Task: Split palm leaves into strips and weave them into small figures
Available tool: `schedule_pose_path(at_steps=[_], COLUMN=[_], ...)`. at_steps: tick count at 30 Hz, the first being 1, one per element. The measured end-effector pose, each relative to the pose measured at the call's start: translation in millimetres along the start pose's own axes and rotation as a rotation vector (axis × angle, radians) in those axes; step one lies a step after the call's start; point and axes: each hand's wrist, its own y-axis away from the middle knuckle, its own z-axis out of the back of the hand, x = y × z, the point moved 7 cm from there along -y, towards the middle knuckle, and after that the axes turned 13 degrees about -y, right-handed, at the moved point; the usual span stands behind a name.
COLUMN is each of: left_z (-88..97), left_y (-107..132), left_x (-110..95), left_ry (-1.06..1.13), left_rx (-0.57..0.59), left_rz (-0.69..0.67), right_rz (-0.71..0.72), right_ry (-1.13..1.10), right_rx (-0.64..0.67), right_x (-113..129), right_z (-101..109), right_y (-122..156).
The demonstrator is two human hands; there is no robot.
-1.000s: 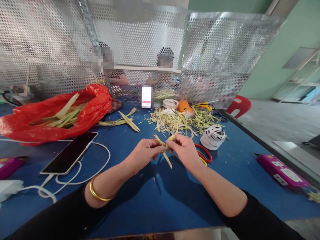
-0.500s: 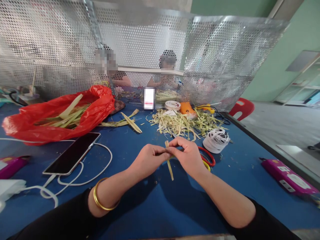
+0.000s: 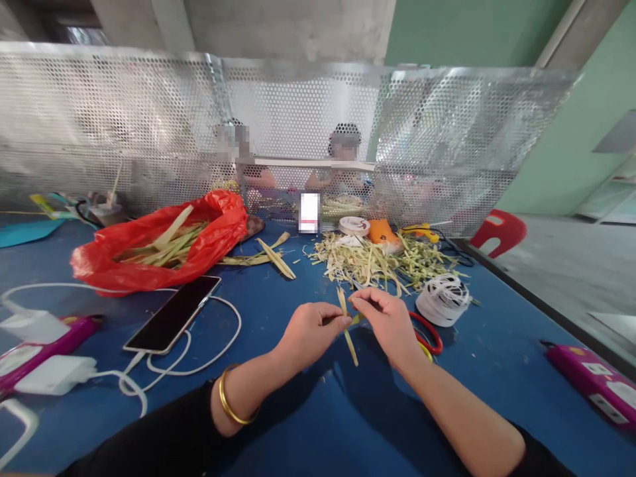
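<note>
My left hand [image 3: 318, 331], with a gold bangle at the wrist, pinches a narrow pale dried leaf strip [image 3: 351, 346] between thumb and forefinger. The strip stands nearly lengthwise, its frayed top above my fingertips and its tail below. A yellowish piece [image 3: 356, 320] crosses it towards the right. My right hand [image 3: 387, 321] is closed in a pinch just beside the strip's upper part; what its fingertips hold is too small to make out. Red and yellow loop handles [image 3: 435, 334] lie partly hidden behind my right hand.
A red plastic bag [image 3: 99, 271] of leaves stands left, near a phone [image 3: 173, 315] with white cables. Leaf scraps [image 3: 365, 262] are heaped beyond my hands, beside a white ribbon coil [image 3: 442, 301]. Purple power strips [image 3: 586, 377] lie at both sides. Two people sit behind a perforated metal screen [image 3: 298, 99].
My hands have come slightly apart; the right fingertips have moved off the strip to its right, while the left keeps its pinch. The whole view has shifted, with things appearing lower and further right.
</note>
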Motion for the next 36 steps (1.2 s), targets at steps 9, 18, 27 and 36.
schedule_pose_path(at_steps=[9, 18, 27, 36], left_z=[27.4, 110.0, 135.5, 186.4], left_y=[-31, -132, -158, -152], left_x=[31, 123, 147, 72], left_ry=[-0.453, -0.684, -0.485, 0.168], left_rx=[-0.022, -0.184, -0.376, -0.708], left_rz=[-0.042, 0.413, 0.453, 0.149], right_rz=[0.343, 0.349, 0.29, 0.333], right_ry=[0.39, 0.43, 0.485, 0.396], right_rx=[0.031, 0.207, 0.207, 0.041], right_x=[27, 22, 12, 22], right_z=[-6, -25, -25, -5], right_y=[14, 15, 8, 1])
